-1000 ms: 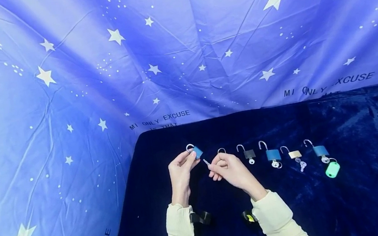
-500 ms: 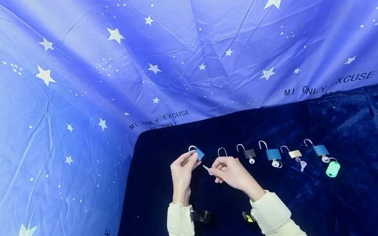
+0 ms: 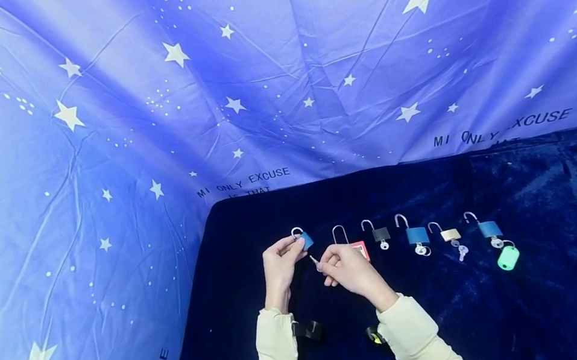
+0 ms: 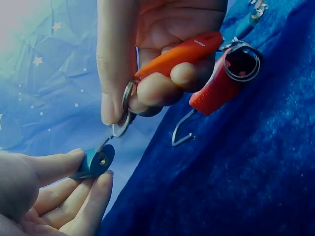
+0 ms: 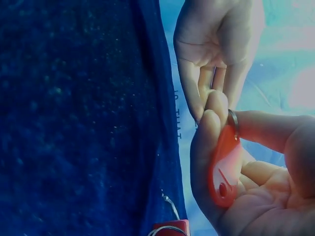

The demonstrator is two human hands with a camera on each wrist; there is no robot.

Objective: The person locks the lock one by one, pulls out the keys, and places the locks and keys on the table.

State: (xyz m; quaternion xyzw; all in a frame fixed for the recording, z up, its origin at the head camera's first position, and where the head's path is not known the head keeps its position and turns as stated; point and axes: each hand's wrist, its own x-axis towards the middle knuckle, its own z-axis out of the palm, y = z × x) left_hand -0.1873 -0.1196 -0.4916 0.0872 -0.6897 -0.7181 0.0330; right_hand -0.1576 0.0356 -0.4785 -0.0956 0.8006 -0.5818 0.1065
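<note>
In the head view, my left hand (image 3: 280,269) pinches a small blue padlock (image 3: 305,240) between thumb and fingers, its shackle swung open. My right hand (image 3: 352,272) pinches a key (image 3: 314,260) just below it. In the left wrist view, the keyhole end of the blue padlock (image 4: 96,162) faces the key, whose tip is close to it; I cannot tell whether they touch. An orange-red key tag (image 5: 225,169) hangs from the key's ring and lies within the right fingers. Behind the right hand is a red padlock (image 3: 360,249), partly hidden, with a tall shackle.
To the right lies a row of unlatched padlocks with keys: a black one (image 3: 380,234), a blue one (image 3: 417,236), a brass one (image 3: 450,235) and another blue one (image 3: 489,230) with a green tag (image 3: 508,259). Dark blue velvet cloth (image 3: 556,303) covers the table; a starry curtain (image 3: 304,50) hangs behind.
Both hands have drifted slightly down, the left also a little right, still holding padlock and key. More of the red padlock shows behind the right hand.
</note>
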